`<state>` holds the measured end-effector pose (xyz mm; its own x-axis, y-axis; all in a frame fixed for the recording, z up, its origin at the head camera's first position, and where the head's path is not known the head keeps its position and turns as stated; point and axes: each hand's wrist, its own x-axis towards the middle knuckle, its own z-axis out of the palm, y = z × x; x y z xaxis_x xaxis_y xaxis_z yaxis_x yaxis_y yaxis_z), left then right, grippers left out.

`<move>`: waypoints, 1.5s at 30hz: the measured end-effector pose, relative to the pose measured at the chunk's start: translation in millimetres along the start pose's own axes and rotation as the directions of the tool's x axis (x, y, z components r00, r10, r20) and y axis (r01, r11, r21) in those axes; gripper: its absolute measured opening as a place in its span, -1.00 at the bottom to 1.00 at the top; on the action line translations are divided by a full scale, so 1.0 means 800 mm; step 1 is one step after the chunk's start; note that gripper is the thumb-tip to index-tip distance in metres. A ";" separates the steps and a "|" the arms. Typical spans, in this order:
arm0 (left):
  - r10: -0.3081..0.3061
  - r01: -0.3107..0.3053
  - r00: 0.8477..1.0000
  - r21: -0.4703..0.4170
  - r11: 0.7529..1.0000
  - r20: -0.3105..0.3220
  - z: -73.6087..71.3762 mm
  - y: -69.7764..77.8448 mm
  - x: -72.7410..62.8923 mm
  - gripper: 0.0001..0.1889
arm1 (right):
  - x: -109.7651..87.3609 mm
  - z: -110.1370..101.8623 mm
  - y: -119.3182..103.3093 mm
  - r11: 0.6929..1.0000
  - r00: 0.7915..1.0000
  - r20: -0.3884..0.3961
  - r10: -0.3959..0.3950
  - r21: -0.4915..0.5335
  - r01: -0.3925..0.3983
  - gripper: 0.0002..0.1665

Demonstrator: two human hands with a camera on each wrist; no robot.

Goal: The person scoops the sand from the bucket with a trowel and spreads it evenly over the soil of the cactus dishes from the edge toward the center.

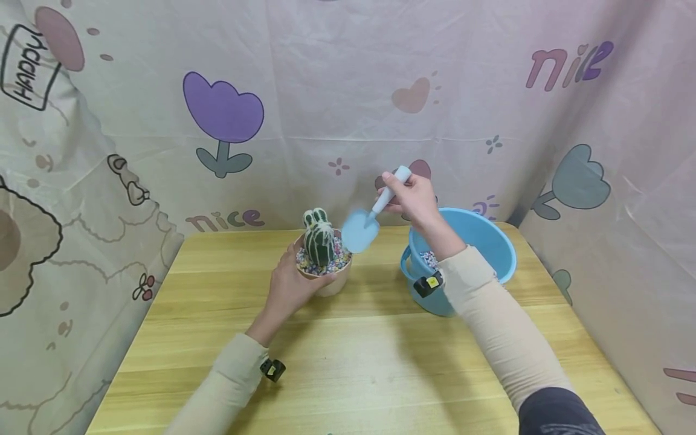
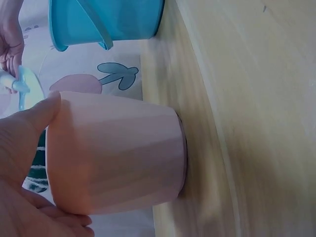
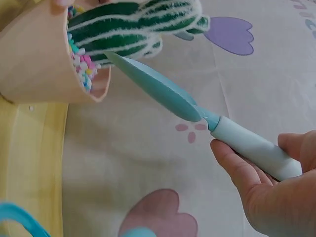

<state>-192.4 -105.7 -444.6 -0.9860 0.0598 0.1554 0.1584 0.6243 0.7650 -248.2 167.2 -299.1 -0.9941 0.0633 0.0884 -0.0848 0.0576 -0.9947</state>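
A green cactus [image 1: 319, 244] with white stripes stands in a pale pink pot [image 2: 116, 153], with multicoloured pebbles [image 3: 83, 64] around its base. My left hand [image 1: 293, 281] grips the pot near its rim, thumb and fingers on opposite sides. In my right hand [image 1: 415, 196] is the white handle of a light blue trowel [image 1: 361, 231]. The trowel's blade slants down beside the cactus, its tip over the pot's rim in the right wrist view. Whether the blade carries any pebbles cannot be made out.
A blue bucket [image 1: 462, 232] with a handle stands at the right of the wooden table [image 1: 348, 374], beneath my right forearm. Some small pebbles [image 1: 429, 260] show inside it. A patterned cloth [image 1: 326, 90] hangs behind and along both sides.
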 end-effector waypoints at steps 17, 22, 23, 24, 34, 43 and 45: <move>0.056 -0.068 0.993 -0.111 0.991 -0.108 -0.070 0.034 0.009 -0.02 | -0.010 -0.112 -0.037 0.998 0.991 -0.130 0.029 0.066 -0.020 -0.53; 0.153 -0.213 0.953 -0.222 0.951 -0.261 -0.074 0.052 0.007 -0.21 | -0.018 -0.137 -0.040 0.996 0.985 -0.163 0.058 0.069 -0.048 -0.47; 0.167 -0.241 0.941 -0.236 0.942 -0.294 -0.074 0.057 0.006 -0.24 | -0.020 -0.141 -0.040 0.996 0.983 -0.171 0.063 0.067 -0.052 -0.43; 0.182 -0.269 0.927 -0.242 0.932 -0.329 -0.074 0.062 0.006 -0.28 | -0.022 -0.145 -0.041 0.996 0.981 -0.179 0.069 0.063 -0.058 -0.40; 0.446 -0.583 0.776 -0.239 0.776 -0.446 -0.050 0.125 -0.009 -0.79 | -0.033 -0.175 -0.040 0.996 0.974 -0.208 0.088 -0.004 -0.090 -0.30; 0.443 -0.462 0.886 -0.321 0.827 -0.135 0.009 0.150 -0.022 -0.85 | -0.035 -0.181 -0.018 0.960 0.988 -0.143 0.051 -0.265 -0.088 -0.40; 0.401 -0.402 0.913 -0.326 0.856 -0.072 0.020 0.153 -0.019 -0.82 | -0.034 -0.179 -0.009 0.936 0.988 -0.147 0.046 -0.339 -0.094 -0.35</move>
<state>-158.8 -17.8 -363.3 -0.8330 0.2490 0.4941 0.5486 0.2560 0.7959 -210.8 307.8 -287.1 -0.9761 0.2116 0.0496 0.0367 0.3857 -0.9219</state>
